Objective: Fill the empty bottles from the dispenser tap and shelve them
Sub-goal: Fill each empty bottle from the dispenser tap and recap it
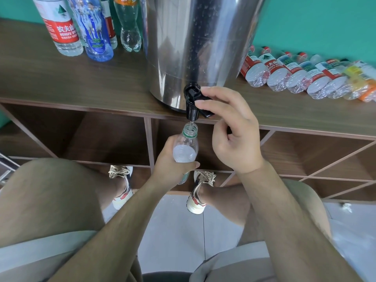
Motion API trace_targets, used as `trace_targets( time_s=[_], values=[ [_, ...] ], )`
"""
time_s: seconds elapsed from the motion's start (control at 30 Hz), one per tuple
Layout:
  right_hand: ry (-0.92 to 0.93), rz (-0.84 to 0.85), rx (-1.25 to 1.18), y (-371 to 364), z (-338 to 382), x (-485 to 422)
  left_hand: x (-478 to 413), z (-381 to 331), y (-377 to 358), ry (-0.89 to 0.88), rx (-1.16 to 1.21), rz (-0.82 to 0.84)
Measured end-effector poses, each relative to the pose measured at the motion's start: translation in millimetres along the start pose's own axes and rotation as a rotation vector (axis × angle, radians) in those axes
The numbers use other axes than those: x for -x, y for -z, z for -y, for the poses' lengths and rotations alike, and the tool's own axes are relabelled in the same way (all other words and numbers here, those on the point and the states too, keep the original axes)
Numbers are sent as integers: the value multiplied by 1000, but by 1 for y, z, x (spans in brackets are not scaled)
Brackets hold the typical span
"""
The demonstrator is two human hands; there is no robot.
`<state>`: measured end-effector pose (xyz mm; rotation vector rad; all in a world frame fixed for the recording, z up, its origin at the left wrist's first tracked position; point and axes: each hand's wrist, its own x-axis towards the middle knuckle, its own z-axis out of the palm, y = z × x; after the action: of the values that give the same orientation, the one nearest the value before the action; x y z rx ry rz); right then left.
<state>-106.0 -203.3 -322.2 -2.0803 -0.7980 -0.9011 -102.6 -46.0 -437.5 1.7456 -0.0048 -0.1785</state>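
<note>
A: Clothing?
B: Khaki shorts (pixel 50 200), loose, ending about the knee. Pale grey garment edge (pixel 40 255) at frame bottom.
A: Footwear?
B: Left shoe (pixel 122 188), right shoe (pixel 200 194): cream sneakers, red and navy panels, beige laces.
A: Arms?
B: Forearms bare down to left hand (pixel 171 167) and right hand (pixel 234 139).

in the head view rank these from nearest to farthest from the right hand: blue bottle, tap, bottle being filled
1. tap: at the dispenser's front, gripped by the right hand itself.
2. bottle being filled: just left of that hand, under the spout, held by the left hand.
3. blue bottle: standing far left on the shelf top.
</note>
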Motion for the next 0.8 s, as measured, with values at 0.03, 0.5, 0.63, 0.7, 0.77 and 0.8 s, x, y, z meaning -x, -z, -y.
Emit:
trace_targets(
  time_s=[0.03, 0.5, 0.63, 0.7, 0.77, 0.8],
  values=[
    [-1, 3, -1, 1, 0, 0, 0, 0, 0, 1, -3, 1],
    [-2, -4, -6, 1, -1, 0, 2, -4, 1, 6, -30, 0],
    [9, 0, 1, 2, -2, 0, 2, -6, 0, 8, -21, 5],
    [11, -3, -5, 1, -1, 0, 2, -6, 0, 5, -23, 5],
    [6, -12, -19, 1, 1, 0, 2, -5, 0, 7, -16, 5],
    [2, -16, -27, 1, 2, 0, 2, -5, 0, 10, -6, 4]
  ],
)
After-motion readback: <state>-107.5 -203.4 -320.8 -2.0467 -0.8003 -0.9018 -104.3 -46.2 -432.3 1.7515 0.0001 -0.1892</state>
